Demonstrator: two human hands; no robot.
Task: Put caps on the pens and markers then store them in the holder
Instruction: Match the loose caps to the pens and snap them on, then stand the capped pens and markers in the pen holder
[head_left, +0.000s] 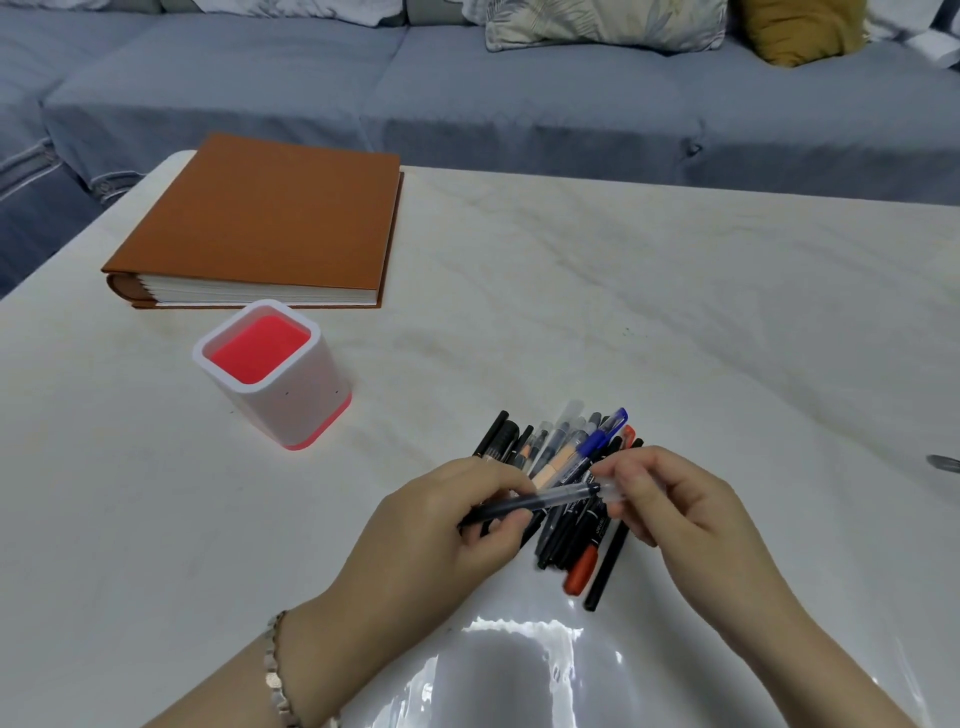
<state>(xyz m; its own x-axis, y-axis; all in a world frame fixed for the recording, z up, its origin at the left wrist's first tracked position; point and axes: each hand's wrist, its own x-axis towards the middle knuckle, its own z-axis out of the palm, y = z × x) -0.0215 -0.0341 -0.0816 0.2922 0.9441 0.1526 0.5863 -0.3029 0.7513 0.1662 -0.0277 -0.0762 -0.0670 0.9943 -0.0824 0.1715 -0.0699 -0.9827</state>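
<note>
A heap of pens and markers (576, 467) lies on the white marble table (675, 322), mostly black, with a blue pen, a peach one and a red marker. Above the heap my left hand (447, 525) grips a clear-barrelled black pen (545, 499) held nearly level. My right hand (670, 499) pinches a clear cap (610, 490) at that pen's right tip. The white holder (291, 405), square with a red inside and red base, stands upright to the left, apart from the heap; nothing shows inside it.
A thick brown album (270, 218) lies behind the holder at the table's far left. A blue-grey sofa (519, 93) with cushions runs along the far side. A dark object (943, 462) pokes in at the right edge.
</note>
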